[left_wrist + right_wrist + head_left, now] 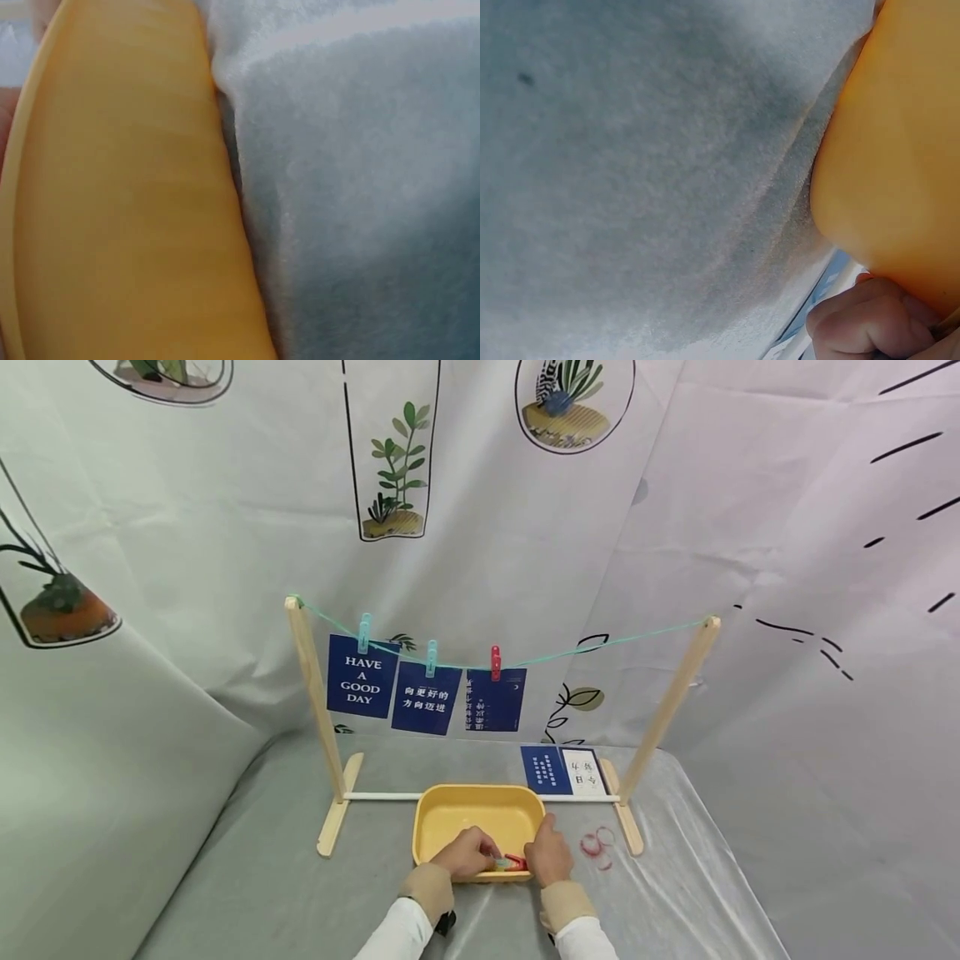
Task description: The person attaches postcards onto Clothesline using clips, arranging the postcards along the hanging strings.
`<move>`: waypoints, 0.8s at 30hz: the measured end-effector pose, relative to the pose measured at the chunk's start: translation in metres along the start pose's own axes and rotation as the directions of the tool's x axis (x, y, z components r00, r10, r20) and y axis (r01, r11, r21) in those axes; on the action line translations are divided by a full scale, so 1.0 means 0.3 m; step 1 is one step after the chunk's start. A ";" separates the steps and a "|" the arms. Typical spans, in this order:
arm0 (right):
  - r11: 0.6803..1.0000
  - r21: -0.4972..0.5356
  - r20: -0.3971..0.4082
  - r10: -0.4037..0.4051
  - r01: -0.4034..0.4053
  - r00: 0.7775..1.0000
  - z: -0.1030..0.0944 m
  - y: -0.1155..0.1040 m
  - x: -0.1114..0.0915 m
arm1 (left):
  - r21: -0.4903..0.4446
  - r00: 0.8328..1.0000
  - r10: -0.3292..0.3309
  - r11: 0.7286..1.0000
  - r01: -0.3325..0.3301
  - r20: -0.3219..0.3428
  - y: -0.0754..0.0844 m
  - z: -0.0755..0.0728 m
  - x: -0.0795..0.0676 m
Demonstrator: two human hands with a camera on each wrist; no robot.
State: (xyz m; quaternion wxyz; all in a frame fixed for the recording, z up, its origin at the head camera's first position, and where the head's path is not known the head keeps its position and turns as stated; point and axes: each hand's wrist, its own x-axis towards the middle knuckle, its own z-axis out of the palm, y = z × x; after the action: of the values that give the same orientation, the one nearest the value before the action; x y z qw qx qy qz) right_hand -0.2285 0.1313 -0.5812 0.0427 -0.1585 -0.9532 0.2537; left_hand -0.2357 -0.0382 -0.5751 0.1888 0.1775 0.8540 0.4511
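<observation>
Crossing the near rim of the yellow tray [431,793], the left hand [463,853] has its fingertips right down among the little clips, folks! Beside those fingers lies a loose red clip [516,862], low in the near right corner, with a paler piece [500,864] next to it. Is the left hand pinching something? I can't tell from here: its own fingers hide the contact, and the left wrist view gives only tray wall and grey cloth [247,868].

Over to the right hand [550,853], and that one reads better: fingers curled, clamped on the tray's right side, knuckles against the outer wall in the right wrist view.

Up on the green cord [622,644], three dark blue cards hang in a row: the HAVE A GOOD DAY card [363,678] at the left end, then the middle card [426,697], then the right-hand card [495,702], each under its own clip. On the cloth by the stand's right foot lie a flat blue card [545,772] and a white card [583,772], with pinkish rings [592,845] nearer the person.

So this looks to me like the clip-picking step. The next move, I'd judge, calls for a clean pinch on one clip, tray held steady, before any card is lifted.
</observation>
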 end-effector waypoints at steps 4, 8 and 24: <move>1.000 -0.003 0.008 -0.003 0.003 1.000 -0.003 -0.002 -0.003 | 0.076 0.999 -0.023 0.997 0.025 -0.025 0.005 0.011 0.000; 1.000 -0.004 0.004 0.001 -0.001 1.000 -0.009 -0.006 -0.005 | 0.147 0.996 0.012 0.989 0.002 -0.092 0.004 0.018 0.002; 1.000 -0.010 0.008 0.009 -0.009 1.000 -0.008 -0.002 0.003 | 0.039 0.974 0.121 0.993 -0.115 -0.191 0.012 -0.039 -0.043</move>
State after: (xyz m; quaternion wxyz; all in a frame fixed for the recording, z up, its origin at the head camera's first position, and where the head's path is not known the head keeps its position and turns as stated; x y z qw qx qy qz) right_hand -0.2290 0.1323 -0.5788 0.0371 -0.1618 -0.9540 0.2497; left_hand -0.2297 -0.0508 -0.5638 0.0753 0.1858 0.8625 0.4647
